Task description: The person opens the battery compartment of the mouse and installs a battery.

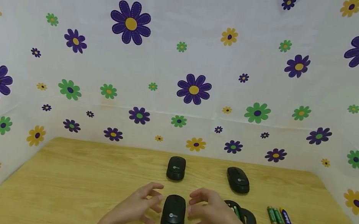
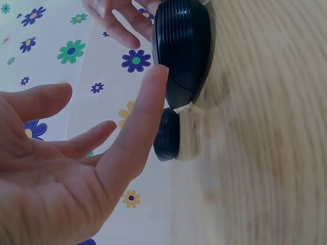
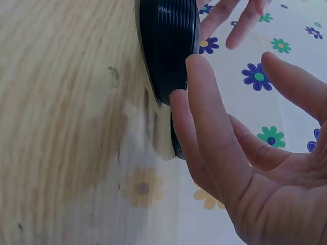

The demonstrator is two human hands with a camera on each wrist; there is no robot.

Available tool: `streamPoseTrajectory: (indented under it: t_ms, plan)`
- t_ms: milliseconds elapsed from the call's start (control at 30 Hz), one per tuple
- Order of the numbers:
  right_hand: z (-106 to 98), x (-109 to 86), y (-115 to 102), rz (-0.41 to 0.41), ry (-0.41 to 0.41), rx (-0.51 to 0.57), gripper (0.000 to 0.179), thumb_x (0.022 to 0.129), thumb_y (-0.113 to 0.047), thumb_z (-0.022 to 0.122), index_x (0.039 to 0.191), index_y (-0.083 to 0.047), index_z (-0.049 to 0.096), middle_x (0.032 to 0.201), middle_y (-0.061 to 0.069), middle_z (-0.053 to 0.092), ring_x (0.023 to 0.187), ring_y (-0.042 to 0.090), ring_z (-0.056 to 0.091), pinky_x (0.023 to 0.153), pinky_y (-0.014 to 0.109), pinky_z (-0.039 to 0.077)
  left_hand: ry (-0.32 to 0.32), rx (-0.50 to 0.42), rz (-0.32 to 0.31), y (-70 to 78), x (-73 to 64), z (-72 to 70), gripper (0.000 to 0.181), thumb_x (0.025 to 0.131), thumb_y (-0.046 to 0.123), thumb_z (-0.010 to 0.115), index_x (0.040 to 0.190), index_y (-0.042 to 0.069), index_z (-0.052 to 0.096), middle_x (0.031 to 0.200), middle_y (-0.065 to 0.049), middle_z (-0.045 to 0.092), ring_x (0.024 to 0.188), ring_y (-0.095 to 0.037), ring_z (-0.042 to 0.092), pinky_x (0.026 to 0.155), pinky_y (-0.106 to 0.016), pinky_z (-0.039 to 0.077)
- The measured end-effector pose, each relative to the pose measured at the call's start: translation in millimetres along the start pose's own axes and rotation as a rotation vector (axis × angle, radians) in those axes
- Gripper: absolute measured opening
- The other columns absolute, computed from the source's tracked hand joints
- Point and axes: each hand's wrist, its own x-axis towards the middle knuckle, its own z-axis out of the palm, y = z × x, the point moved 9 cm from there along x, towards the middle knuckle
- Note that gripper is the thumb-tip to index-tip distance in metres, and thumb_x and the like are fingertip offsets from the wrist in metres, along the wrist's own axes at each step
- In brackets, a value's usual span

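Note:
A black computer mouse (image 1: 173, 215) lies on the wooden table between my two hands. On its left is my left hand (image 1: 135, 206), fingers spread and loosely bent, holding nothing. My right hand (image 1: 215, 212) stands on the other side in a similar pose, also holding nothing. In both wrist views, fingertips come very close to the mouse's ribbed side; whether they touch it I cannot tell. Partly hidden beneath my right hand and wrist is a dark object (image 1: 230, 203) with green batteries in it, beside a curved black piece (image 1: 250, 218).
Farther back are a second black mouse (image 1: 176, 168) and a third mouse (image 1: 238, 180) to its right. Two green batteries (image 1: 275, 216) and a dark blue battery (image 1: 286, 217) lie at the right. A flowered white cloth (image 1: 159, 58) walls the table (image 1: 86, 175) at the back and sides.

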Motion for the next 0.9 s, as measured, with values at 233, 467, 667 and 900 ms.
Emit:
streamPoseTrajectory:
  t_ms: [233, 467, 667, 900]
  plan:
    - [6, 2.2, 4, 0.036, -0.018, 0.006, 0.047, 0.088, -0.001, 0.071, 0.128, 0.012, 0.05, 0.113, 0.018, 0.056, 0.087, 0.023, 0.065, 0.063, 0.039, 0.064, -0.001, -0.024, 0.018, -2.1, -0.7, -2.6, 0.05, 0.106, 0.018, 0.052, 0.147, -0.008, 0.038, 0.126, -0.022, 0.054, 0.102, -0.033, 0.066, 0.066, -0.043, 0.063]
    - [9, 4.2, 7, 0.06, -0.03, 0.023, 0.045, 0.089, -0.002, 0.071, 0.127, 0.011, 0.051, 0.117, 0.02, 0.056, 0.091, 0.025, 0.062, 0.063, 0.039, 0.064, -0.031, -0.044, -0.019, -9.1, 4.6, 1.6, 0.048, 0.104, 0.016, 0.054, 0.144, -0.008, 0.042, 0.119, -0.02, 0.054, 0.095, -0.028, 0.065, 0.065, -0.042, 0.063]
    - [11, 6.7, 9, 0.062, -0.029, 0.054, 0.044, 0.09, -0.001, 0.071, 0.127, 0.012, 0.051, 0.123, 0.023, 0.051, 0.101, 0.029, 0.057, 0.068, 0.044, 0.064, -0.032, -0.043, -0.035, -12.2, 7.1, 2.1, 0.05, 0.102, 0.017, 0.058, 0.144, -0.007, 0.043, 0.12, -0.019, 0.054, 0.097, -0.029, 0.065, 0.067, -0.044, 0.063]
    - [13, 7.3, 11, 0.076, -0.014, 0.059, 0.049, 0.088, 0.001, 0.071, 0.131, 0.012, 0.049, 0.129, 0.026, 0.049, 0.103, 0.03, 0.059, 0.071, 0.046, 0.063, -0.033, -0.116, -0.06, -21.6, 10.0, 3.6, 0.058, 0.097, 0.008, 0.065, 0.145, -0.008, 0.038, 0.123, -0.021, 0.052, 0.098, -0.029, 0.06, 0.069, -0.045, 0.063]
